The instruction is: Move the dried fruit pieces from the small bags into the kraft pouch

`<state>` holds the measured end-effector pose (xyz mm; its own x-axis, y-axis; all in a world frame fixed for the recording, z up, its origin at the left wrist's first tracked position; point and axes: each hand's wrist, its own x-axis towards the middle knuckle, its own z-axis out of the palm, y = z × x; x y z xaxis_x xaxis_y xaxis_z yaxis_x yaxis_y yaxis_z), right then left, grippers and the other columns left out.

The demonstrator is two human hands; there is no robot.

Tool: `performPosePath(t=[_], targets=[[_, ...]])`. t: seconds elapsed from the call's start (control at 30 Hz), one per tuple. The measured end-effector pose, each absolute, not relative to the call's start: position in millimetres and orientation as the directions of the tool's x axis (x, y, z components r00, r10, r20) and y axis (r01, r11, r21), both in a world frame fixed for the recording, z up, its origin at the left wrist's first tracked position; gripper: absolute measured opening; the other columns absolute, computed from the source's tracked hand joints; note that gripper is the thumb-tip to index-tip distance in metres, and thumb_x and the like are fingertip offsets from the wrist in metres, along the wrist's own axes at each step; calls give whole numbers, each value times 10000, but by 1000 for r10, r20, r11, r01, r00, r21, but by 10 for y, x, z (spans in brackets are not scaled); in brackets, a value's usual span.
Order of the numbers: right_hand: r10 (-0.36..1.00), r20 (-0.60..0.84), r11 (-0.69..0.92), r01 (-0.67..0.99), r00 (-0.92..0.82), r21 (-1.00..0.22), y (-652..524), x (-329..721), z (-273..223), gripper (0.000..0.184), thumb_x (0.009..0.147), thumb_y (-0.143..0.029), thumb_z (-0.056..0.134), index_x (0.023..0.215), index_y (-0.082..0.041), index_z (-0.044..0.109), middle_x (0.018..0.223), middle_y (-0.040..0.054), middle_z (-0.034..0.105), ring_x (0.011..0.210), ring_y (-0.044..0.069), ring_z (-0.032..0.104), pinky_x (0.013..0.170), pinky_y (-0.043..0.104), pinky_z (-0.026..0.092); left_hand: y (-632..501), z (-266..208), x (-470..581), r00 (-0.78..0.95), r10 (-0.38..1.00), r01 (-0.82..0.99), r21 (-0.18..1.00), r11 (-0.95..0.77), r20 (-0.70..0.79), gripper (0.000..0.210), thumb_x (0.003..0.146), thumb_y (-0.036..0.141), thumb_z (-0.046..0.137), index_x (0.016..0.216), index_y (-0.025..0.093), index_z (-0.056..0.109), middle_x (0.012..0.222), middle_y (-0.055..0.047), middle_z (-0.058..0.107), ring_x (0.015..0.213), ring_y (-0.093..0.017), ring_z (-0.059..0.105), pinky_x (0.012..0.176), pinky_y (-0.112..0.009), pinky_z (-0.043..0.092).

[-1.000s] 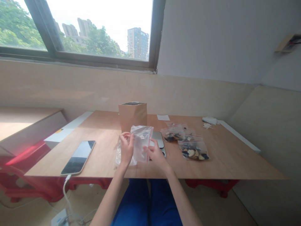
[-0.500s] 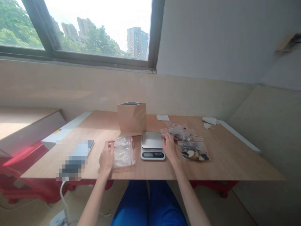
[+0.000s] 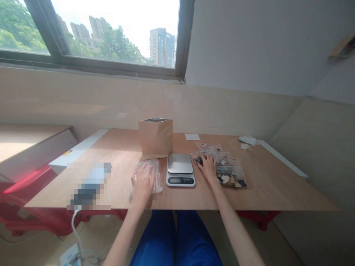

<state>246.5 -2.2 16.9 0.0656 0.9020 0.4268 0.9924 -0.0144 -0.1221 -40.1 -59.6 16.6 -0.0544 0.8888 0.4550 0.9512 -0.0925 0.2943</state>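
My left hand (image 3: 143,179) lies with its fingers spread on top of clear zip bags (image 3: 157,181) with red seal lines. Just to the right is a digital kitchen scale (image 3: 180,170), its steel plate bare. On the scale's far side from the bags, my right hand (image 3: 207,167) rests with fingers apart over a filled zip bag, whose dark contents (image 3: 198,159) show by the fingertips. Whether the fingers grip it I cannot tell. Another zip bag (image 3: 232,179) beside it holds dark and pale flat pieces. A brown paper pouch (image 3: 156,139) stands upright with its top open behind the scale.
A blurred-out device (image 3: 90,184) with a white cable lies on the left of the wooden table (image 3: 266,184). At the back are a white paper (image 3: 192,137) and crumpled white scraps (image 3: 247,141). Red stools (image 3: 33,218) stand below, and a power strip (image 3: 70,255) is on the floor.
My left hand has moved from the left edge of the clear bags onto their top. My right hand has shifted right, from the scale's edge onto the filled bag.
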Motion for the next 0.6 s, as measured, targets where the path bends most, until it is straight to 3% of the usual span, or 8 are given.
performPosePath(t=[0.13, 0.23, 0.37, 0.5, 0.6], targets=[[875, 464, -32, 974, 136, -225, 20, 2493, 251, 306, 850, -264, 494, 1121, -181, 608, 1039, 142, 624, 996, 272, 524, 896, 436, 324, -589, -33, -291, 31, 950, 958, 261, -117, 312, 415, 884, 311, 392, 1234, 151, 547, 1320, -176, 516, 1214, -286, 476, 990, -445, 352], [781, 550, -42, 904, 295, -425, -16, 2498, 422, 311, 870, -308, 422, 1074, -182, 619, 1013, 126, 637, 975, 266, 540, 908, 455, 305, -568, -111, -376, 80, 963, 958, 247, -145, 256, 458, 884, 315, 377, 1294, 148, 496, 1376, -170, 466, 1277, -289, 417, 1031, -445, 308], [634, 599, 127, 699, 488, -704, -167, 2388, 673, 352, 886, -387, 317, 907, -163, 587, 850, 111, 634, 813, 224, 557, 790, 358, 382, -520, -114, -508, 110, 985, 934, 324, -149, 136, 454, 883, 282, 339, 1303, 183, 481, 1407, -147, 437, 1303, -264, 391, 1061, -476, 251], [664, 484, 218, 471, 571, -855, -320, 2113, 726, 329, 874, -446, 301, 771, -205, 500, 720, 62, 585, 700, 194, 533, 687, 304, 410, -509, -52, -393, 20, 984, 877, 471, -101, 175, 440, 853, 219, 351, 1259, 160, 509, 1350, -173, 494, 1301, -270, 395, 1075, -510, 203], [788, 363, 220, 323, 498, -920, -387, 1876, 659, 361, 861, -476, 303, 801, -200, 528, 811, 76, 626, 798, 200, 568, 727, 308, 440, -589, 150, -187, -97, 958, 682, 719, -134, 270, 403, 864, 290, 375, 1222, 181, 524, 1309, -150, 536, 1282, -270, 416, 1073, -513, 217]])
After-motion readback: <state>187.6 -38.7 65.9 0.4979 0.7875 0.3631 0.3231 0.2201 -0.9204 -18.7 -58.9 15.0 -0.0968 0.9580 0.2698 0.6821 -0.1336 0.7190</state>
